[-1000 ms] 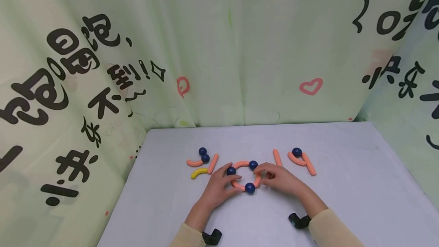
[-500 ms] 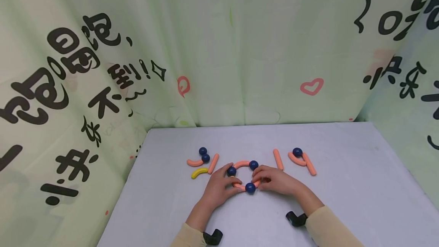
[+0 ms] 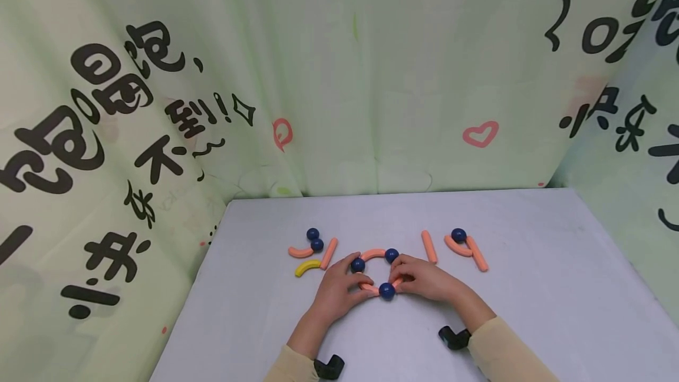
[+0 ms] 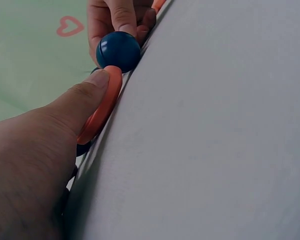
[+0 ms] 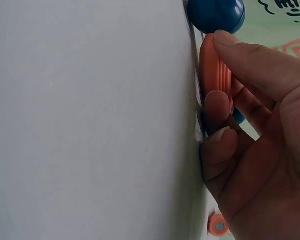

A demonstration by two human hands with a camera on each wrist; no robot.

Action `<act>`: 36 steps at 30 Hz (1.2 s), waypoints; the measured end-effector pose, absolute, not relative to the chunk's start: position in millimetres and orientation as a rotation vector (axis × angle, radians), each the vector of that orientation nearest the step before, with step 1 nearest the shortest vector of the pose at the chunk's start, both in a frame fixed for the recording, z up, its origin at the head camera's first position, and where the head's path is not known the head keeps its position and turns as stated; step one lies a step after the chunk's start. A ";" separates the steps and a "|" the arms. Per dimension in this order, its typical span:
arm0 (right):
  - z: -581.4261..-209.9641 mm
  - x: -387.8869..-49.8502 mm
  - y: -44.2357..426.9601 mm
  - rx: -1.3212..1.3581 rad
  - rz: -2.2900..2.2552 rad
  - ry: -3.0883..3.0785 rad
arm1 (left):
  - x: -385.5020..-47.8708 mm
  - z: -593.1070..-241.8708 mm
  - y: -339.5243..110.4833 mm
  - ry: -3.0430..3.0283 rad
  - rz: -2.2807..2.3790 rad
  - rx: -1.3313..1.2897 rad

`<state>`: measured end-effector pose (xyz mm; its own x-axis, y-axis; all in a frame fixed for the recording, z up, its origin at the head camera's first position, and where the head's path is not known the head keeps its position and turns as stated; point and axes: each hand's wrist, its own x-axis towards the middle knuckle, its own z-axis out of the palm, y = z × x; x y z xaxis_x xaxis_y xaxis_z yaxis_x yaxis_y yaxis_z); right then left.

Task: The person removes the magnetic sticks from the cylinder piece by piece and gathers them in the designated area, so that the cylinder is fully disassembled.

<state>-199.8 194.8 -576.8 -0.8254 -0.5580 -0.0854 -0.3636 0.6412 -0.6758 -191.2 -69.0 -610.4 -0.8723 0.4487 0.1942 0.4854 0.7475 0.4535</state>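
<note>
A ring of curved orange magnetic rods and blue balls lies between my hands in the head view. Its balls sit at the left point(image 3: 358, 264), upper right and front point(image 3: 386, 291). My left hand point(image 3: 334, 295) holds the lower-left curved rod point(image 4: 102, 111), thumb on its end beside the front ball. My right hand point(image 3: 424, 279) pinches the right-hand curved rod point(image 5: 216, 70) between thumb and fingers; its tip meets the front ball point(image 5: 217, 14). Fingers hide much of that rod in the head view. The far curved rod point(image 3: 374, 253) is untouched.
Left of the ring lie two stacked blue balls point(image 3: 316, 245), a curved orange rod point(image 3: 300, 252), a straight one point(image 3: 329, 253) and a yellow curved rod point(image 3: 307, 267). To the right are a straight rod point(image 3: 429, 246) and a joined ball-and-rods group point(image 3: 459, 236). A curtain stands behind the table.
My right hand has shifted slightly left and nearer the front ball, its fingers closing on the right-hand curved rod. The left hand stays almost where it was.
</note>
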 end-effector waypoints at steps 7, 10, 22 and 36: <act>-574.5 -198.7 195.1 -0.716 -0.994 2.562 | -190.9 -610.6 -68.5 -2.883 -0.775 -0.755; -575.2 -198.9 196.3 -0.687 -1.019 2.548 | -190.9 -610.7 -68.5 -2.890 -0.770 -0.750; -577.7 -198.6 200.2 -0.552 -1.181 2.561 | -188.6 -605.9 -68.4 -2.869 -0.743 -0.765; -579.1 -206.4 197.1 -0.053 -1.358 2.708 | -189.8 -608.5 -68.1 -2.921 -0.749 -0.735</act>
<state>-206.4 197.1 -579.1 -0.9931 -0.0814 -0.0841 0.0188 0.5986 -0.8008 -189.8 -68.1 -608.5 -0.8872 0.4363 0.1499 0.4546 0.7715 0.4451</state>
